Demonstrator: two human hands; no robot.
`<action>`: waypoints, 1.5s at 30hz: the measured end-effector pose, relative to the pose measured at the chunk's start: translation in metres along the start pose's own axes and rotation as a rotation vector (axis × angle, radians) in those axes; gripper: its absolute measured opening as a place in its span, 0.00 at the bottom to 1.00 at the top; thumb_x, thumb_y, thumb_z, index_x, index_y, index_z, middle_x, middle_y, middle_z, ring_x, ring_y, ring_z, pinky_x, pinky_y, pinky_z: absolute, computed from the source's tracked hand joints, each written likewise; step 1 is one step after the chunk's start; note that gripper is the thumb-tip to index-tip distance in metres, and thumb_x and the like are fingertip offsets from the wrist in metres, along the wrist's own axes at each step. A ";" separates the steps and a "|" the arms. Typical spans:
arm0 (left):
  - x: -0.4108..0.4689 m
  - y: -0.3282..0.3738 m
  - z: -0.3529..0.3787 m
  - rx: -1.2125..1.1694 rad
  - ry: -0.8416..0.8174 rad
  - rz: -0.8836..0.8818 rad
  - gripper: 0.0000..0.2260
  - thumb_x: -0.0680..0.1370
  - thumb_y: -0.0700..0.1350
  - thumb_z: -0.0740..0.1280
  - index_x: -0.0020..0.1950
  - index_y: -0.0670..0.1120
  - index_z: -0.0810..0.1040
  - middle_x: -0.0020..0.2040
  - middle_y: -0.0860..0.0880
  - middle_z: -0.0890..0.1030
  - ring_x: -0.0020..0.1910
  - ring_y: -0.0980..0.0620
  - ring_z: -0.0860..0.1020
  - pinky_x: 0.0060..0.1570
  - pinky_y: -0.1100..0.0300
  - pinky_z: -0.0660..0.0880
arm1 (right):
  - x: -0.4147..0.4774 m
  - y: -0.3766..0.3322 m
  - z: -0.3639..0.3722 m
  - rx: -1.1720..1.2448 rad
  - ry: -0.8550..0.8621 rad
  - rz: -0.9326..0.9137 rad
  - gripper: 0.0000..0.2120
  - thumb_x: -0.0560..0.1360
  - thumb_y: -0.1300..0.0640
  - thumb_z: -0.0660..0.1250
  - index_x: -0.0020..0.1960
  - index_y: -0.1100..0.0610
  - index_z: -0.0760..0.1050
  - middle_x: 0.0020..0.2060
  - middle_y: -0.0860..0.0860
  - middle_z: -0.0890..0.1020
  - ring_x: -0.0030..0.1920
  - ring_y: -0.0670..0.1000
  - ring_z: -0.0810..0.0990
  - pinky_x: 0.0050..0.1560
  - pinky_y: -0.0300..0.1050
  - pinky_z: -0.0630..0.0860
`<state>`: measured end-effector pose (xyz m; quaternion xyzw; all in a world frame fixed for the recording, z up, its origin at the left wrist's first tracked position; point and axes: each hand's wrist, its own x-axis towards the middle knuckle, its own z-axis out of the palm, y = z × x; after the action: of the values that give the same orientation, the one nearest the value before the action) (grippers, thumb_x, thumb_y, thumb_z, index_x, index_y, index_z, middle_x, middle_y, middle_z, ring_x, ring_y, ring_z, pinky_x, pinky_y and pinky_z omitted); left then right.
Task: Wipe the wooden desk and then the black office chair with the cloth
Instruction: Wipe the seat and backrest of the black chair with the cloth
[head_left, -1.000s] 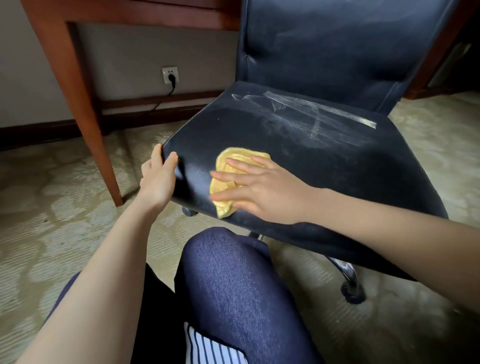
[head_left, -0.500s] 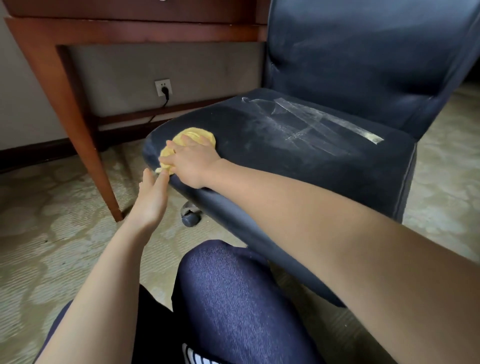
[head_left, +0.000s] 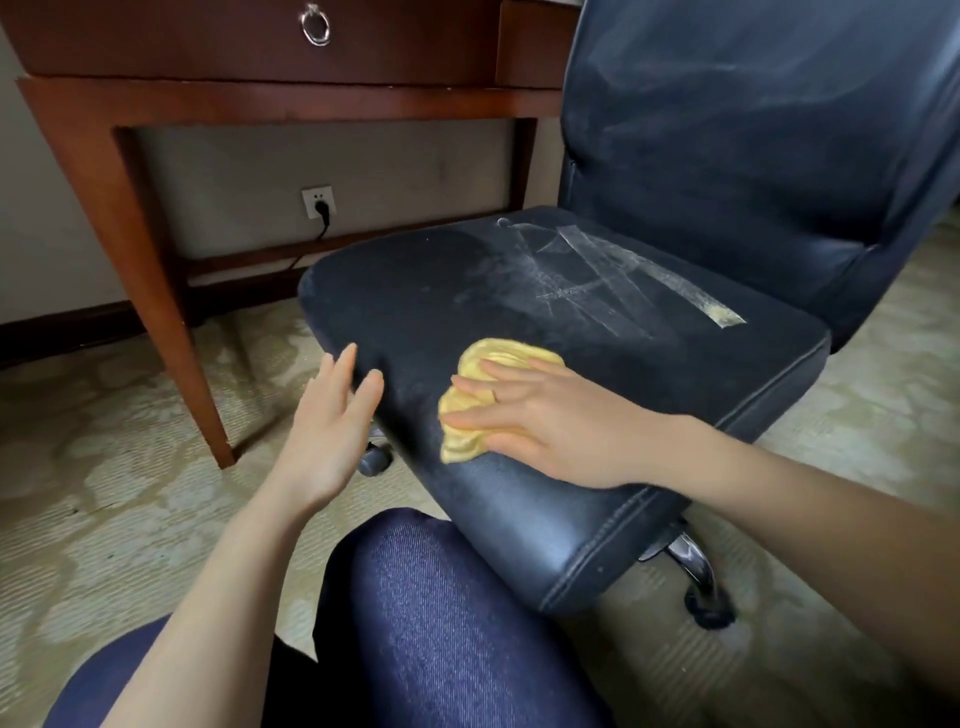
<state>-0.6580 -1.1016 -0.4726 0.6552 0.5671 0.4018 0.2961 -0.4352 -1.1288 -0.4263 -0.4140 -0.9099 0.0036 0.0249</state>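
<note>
My right hand, fingers spread flat, presses the yellow cloth onto the front of the black chair's seat. My left hand, open and empty, touches the seat's edge. The soft, light cloth will probably bunch, so I'd palm its middle.

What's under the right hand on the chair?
A yellow cloth lies under the right hand, on the chair seat. Part of it is hidden beneath the palm.
</note>
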 end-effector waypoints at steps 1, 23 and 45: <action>-0.001 0.001 0.004 0.045 -0.007 0.017 0.24 0.82 0.51 0.54 0.77 0.49 0.55 0.76 0.53 0.56 0.75 0.59 0.47 0.71 0.64 0.46 | -0.016 0.002 0.000 0.020 0.009 0.012 0.19 0.82 0.49 0.54 0.72 0.42 0.64 0.75 0.44 0.58 0.76 0.47 0.49 0.75 0.48 0.47; -0.074 0.076 0.091 0.682 -0.334 0.722 0.43 0.70 0.74 0.50 0.78 0.52 0.48 0.78 0.51 0.41 0.76 0.48 0.36 0.70 0.37 0.39 | -0.108 0.183 0.005 0.190 0.352 0.861 0.17 0.82 0.54 0.53 0.69 0.50 0.71 0.71 0.47 0.69 0.72 0.50 0.63 0.73 0.48 0.55; -0.033 0.099 0.105 0.683 -0.196 0.476 0.29 0.69 0.59 0.28 0.69 0.56 0.25 0.71 0.53 0.23 0.68 0.53 0.22 0.68 0.46 0.27 | -0.104 0.034 0.031 0.208 0.635 0.523 0.16 0.77 0.52 0.60 0.63 0.45 0.76 0.61 0.36 0.74 0.65 0.34 0.66 0.69 0.34 0.58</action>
<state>-0.5183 -1.1445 -0.4476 0.8633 0.4698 0.1837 0.0135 -0.3430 -1.1842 -0.4630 -0.6066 -0.7163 -0.0259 0.3439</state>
